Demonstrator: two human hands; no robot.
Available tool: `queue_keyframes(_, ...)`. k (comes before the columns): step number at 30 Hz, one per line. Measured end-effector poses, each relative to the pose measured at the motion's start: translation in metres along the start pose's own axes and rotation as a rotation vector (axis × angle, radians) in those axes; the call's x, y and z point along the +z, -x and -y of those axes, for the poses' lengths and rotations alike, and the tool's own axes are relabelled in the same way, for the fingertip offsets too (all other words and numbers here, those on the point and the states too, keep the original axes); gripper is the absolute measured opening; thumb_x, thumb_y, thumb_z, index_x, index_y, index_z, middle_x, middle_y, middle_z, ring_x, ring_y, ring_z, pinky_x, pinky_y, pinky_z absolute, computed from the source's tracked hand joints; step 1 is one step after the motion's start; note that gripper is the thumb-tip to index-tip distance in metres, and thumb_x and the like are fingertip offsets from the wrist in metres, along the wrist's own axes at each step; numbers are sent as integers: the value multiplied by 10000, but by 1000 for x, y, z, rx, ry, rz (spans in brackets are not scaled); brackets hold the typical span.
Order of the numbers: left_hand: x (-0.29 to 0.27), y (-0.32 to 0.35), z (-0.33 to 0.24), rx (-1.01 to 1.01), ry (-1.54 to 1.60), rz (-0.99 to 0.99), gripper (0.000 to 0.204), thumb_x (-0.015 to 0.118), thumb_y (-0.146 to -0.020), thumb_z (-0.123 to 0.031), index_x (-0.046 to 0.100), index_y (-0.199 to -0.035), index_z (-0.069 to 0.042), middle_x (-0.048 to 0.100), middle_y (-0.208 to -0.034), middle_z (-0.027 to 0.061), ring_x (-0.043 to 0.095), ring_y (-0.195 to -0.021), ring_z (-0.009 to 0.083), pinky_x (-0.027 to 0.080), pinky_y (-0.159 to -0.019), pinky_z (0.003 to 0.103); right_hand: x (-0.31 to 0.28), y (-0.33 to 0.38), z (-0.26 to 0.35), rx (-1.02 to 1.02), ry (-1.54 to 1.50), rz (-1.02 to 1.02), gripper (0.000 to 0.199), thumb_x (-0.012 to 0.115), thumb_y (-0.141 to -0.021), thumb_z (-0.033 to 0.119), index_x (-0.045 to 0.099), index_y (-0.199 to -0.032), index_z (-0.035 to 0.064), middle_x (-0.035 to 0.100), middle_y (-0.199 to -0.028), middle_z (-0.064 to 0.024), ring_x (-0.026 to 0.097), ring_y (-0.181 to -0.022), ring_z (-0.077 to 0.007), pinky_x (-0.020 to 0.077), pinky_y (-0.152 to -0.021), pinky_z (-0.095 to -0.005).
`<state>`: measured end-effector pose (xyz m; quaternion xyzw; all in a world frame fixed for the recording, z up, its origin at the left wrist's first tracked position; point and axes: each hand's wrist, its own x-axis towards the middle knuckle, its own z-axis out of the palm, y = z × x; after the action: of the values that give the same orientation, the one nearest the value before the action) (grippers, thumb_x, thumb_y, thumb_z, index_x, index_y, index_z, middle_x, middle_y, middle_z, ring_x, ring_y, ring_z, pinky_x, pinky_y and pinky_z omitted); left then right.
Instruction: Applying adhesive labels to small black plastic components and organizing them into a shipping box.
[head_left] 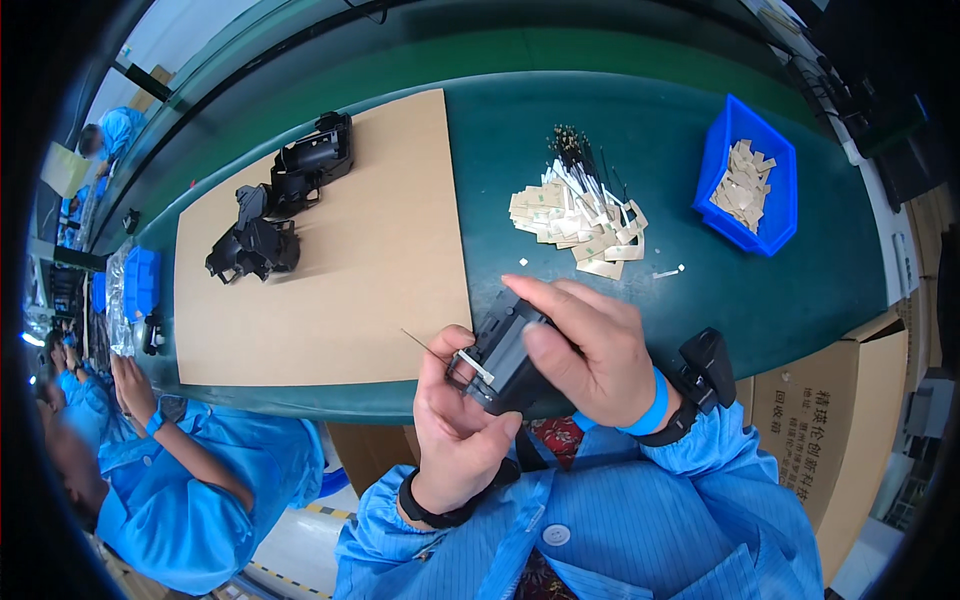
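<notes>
Housing [512, 352] in dark matte plastic, blocky with a ridged face, sits tilted between both hands, just off the front edge of the cardboard sheet [400, 270]. Left hand [455, 425] is half curled, cupping the housing's lower left end, with the thumb bent in near the bottom corner and the fingers folded around the side. A skinny white strip [476, 366] lies across that same end, right by the left fingertips, and a thin dark wire [416, 340] pokes out past them toward the sheet. Can't really tell if the fingers are pinching the strip or only resting next to it.

Right hand [598, 345] comes over from the other side: index finger stretched along the far end, thumb bent toward the upper face, so the housing is kind of bracketed between the two hands.

Further out, the sheet is smooth, plain tan, and carries a row of chunky black plastic assemblies [312, 165], all angles and cutouts. On the green tabletop [840, 270] beyond the right hand there's a messy heap of flat beige pads [590, 235] with white strips and black wire ends fanning out. Off to the right, a glossy blue bin [786, 185] holds loose tan rectangular pieces [745, 185].
</notes>
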<state>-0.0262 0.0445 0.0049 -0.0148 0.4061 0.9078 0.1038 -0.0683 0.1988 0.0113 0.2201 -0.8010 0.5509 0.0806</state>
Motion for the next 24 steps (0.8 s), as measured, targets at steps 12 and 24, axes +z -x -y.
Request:
queue_keyframes(12,4,-9,-26,-262,-72,-106,573,635,-719,57,348,-1201,-61,573,-978,86,585,-825,145,496,-677,244,-21,-2,10,-98,325,212,410,635,-782,189,530,-1118,-21,586,-795,-120,588,-647,-282,475,-569,-325)
queue_keyframes(24,-24,-202,-145,125,-817,-108,417,609,-771,-98,477,-1162,-40,545,-1034,65,542,-902,150,424,-782,293,-91,-23,-43,-48,755,148,238,656,-731,229,603,-812,12,546,-809,-129,545,-774,-304,447,-656,-399)
